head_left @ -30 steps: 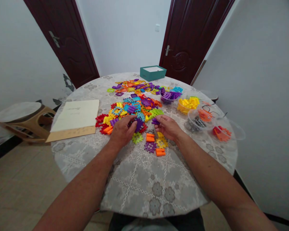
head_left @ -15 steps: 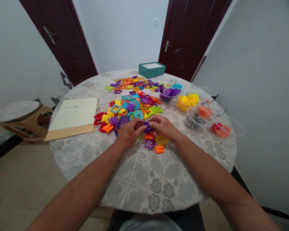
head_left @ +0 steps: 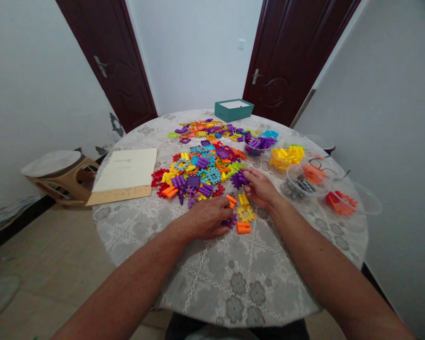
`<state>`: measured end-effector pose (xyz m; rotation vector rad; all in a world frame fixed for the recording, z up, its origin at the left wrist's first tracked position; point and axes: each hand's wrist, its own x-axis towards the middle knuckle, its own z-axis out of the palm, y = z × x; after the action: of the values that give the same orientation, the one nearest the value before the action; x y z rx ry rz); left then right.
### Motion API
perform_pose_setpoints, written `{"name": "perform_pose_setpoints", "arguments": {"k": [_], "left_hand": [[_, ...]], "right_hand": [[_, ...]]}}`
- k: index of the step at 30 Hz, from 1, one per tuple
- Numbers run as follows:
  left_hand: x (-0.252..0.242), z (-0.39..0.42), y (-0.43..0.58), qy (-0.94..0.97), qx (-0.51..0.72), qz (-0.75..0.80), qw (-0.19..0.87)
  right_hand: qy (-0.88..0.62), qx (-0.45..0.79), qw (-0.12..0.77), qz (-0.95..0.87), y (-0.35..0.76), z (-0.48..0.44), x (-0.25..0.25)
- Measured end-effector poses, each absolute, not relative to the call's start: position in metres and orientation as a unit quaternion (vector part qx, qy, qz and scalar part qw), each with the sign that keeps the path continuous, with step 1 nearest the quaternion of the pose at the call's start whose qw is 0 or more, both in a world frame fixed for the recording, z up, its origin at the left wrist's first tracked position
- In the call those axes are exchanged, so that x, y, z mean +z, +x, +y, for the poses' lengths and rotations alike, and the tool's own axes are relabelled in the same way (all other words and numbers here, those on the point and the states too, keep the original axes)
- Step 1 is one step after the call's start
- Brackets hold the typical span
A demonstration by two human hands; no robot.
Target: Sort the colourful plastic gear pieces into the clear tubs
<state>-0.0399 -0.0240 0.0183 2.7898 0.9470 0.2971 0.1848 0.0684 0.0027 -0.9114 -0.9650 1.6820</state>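
My right hand (head_left: 260,187) pinches a dark purple interlocking building piece (head_left: 238,180) between thumb and fingers, just right of the big pile. Lower and to the left, my left hand (head_left: 211,218) has its fingers curled round the edge of a flat purple notched piece (head_left: 230,221) on the table; part of that piece is hidden. An orange piece (head_left: 231,201) lies against the left fingertips. Between the hands are a yellow tube-shaped connector (head_left: 243,200) and a yellow square notched piece (head_left: 246,214). Closer to me lies an orange connector (head_left: 243,227).
A mixed pile of colourful pieces (head_left: 212,175) spreads ahead, with more pieces (head_left: 205,128) behind it. Clear tubs at right hold purple (head_left: 260,142), yellow (head_left: 286,157), grey (head_left: 301,185) and red-orange pieces (head_left: 342,203). A paper folder (head_left: 127,170) lies left; a green box (head_left: 233,111) stands behind.
The hands have parted. My right hand keeps the dark purple piece and is farther forward, while my left hand has let go of it and come down onto the flat purple piece.
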Motion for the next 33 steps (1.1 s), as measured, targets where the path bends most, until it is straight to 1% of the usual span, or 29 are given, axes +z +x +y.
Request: {"name": "perform_pose_setpoints", "arguments": {"k": [5,8,13,16,18,20,22,24,26,28,31,33], "left_hand": [[0.013,-0.020,-0.039,0.943,0.111,0.308,0.061],[0.009,-0.017,-0.038,0.937,0.124,0.325,0.033],[0.008,-0.009,-0.040,0.887,0.137,0.442,0.012],[0.011,-0.004,-0.047,0.828,0.222,0.514,0.018],[0.015,-0.003,-0.051,0.778,0.299,0.551,0.046],[0.018,-0.003,-0.054,0.729,0.351,0.581,0.090],[0.018,-0.004,-0.054,0.686,0.386,0.595,0.163],[0.016,-0.004,-0.051,0.646,0.418,0.584,0.257],[0.012,-0.003,-0.047,0.609,0.443,0.561,0.343],[0.007,-0.001,-0.043,0.579,0.460,0.539,0.403],[0.004,0.002,-0.040,0.553,0.474,0.507,0.461],[0.005,0.003,-0.040,0.553,0.476,0.488,0.479]], "right_hand": [[-0.347,0.724,0.486,-0.346,0.186,0.071,-0.001],[-0.328,0.743,0.469,-0.346,0.187,0.072,-0.005],[-0.330,0.746,0.446,-0.368,0.187,0.071,-0.006],[-0.326,0.746,0.439,-0.380,0.189,0.069,-0.003],[-0.304,0.754,0.434,-0.389,0.189,0.067,0.000],[-0.280,0.760,0.430,-0.399,0.187,0.063,0.003],[-0.270,0.761,0.421,-0.413,0.182,0.059,0.004],[-0.280,0.754,0.413,-0.427,0.175,0.054,0.004],[-0.301,0.738,0.418,-0.435,0.167,0.051,0.002],[-0.320,0.724,0.426,-0.439,0.162,0.050,-0.001],[-0.336,0.718,0.413,-0.449,0.158,0.049,-0.003],[-0.339,0.714,0.407,-0.458,0.158,0.049,-0.002]]}}
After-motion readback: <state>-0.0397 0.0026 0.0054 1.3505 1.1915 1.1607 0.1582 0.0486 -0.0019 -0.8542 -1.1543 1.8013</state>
